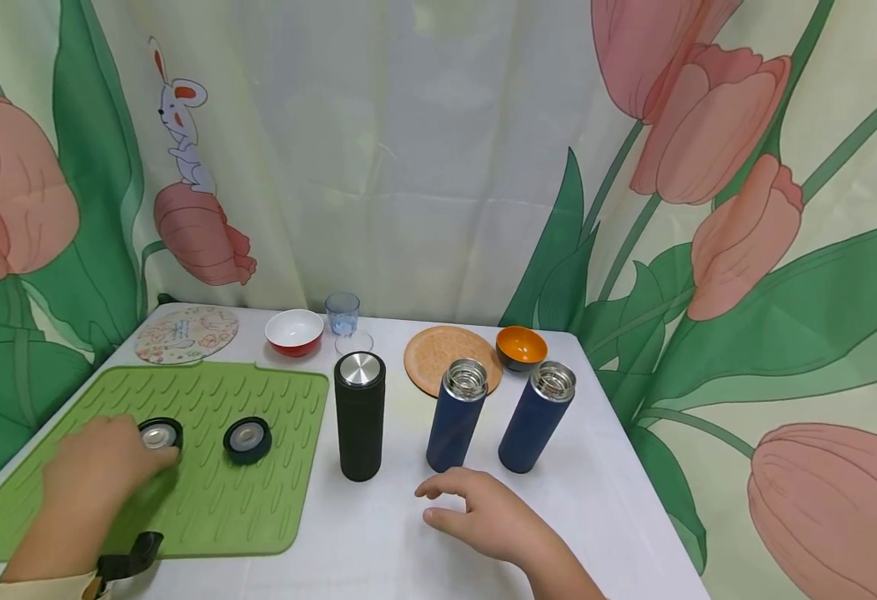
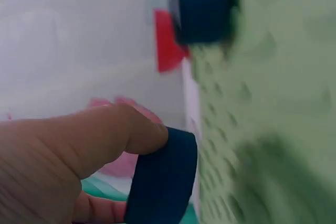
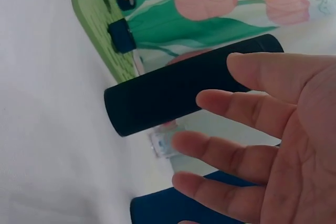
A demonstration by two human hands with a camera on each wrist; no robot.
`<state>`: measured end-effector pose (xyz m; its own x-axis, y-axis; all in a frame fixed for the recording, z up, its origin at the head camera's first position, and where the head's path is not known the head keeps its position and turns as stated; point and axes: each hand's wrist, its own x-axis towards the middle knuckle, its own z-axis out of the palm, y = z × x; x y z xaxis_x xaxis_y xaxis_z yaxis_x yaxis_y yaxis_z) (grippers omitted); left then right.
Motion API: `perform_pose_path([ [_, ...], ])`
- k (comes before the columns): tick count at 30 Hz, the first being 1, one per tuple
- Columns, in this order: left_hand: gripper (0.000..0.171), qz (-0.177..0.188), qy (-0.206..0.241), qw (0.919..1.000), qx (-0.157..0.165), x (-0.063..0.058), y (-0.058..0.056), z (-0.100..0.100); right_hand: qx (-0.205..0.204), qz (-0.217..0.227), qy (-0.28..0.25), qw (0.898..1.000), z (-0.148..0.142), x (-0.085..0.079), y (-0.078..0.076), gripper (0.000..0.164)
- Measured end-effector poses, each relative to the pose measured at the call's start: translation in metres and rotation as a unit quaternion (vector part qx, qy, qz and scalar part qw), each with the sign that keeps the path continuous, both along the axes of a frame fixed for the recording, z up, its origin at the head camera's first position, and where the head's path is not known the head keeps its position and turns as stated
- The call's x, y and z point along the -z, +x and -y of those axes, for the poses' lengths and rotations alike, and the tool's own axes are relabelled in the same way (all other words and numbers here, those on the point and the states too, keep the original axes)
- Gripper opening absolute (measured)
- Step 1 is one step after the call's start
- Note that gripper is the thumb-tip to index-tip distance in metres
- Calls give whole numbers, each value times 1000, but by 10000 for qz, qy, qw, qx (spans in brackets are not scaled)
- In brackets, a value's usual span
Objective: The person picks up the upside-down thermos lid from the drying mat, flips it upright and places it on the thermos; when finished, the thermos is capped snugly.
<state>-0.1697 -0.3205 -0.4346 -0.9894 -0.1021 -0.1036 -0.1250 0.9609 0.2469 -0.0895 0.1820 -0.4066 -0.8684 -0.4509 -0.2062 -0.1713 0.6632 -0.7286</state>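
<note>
The left hand pinched a dark lid lying on the green mat. The right hand hovered with fingers spread and empty before two uncapped blue flasks — lifting the lid level seemed advisable.

Front strip of table: bare white, right hand lies there | behind it: black flask, two open blue flasks standing in a row, narrow gaps between (tightest between the blue pair) | mat: two lids near left hand, rest bare
</note>
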Motion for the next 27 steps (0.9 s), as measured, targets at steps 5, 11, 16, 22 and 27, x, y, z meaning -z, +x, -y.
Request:
perform_pose_path([
  [5,92,-990,88,9941,444,-14,18,-38,70,-59,-311,9995,1,5,1,26],
  [11,92,-583,549,9926,915,-30,39,-90,83,-139,-378,9992,5,6,0,27],
  [16,83,-706,545,9832,1595,-34,56,-121,6,-31,-610,9981,8,7,-1,30],
  [22,64,-1063,576,9677,2211,-32,67,-158,51,73,-852,9963,12,8,-2,30],
  [27,56,-1733,782,9380,2897,-26,71,-186,-75,150,-1108,9937,18,8,-2,37],
])
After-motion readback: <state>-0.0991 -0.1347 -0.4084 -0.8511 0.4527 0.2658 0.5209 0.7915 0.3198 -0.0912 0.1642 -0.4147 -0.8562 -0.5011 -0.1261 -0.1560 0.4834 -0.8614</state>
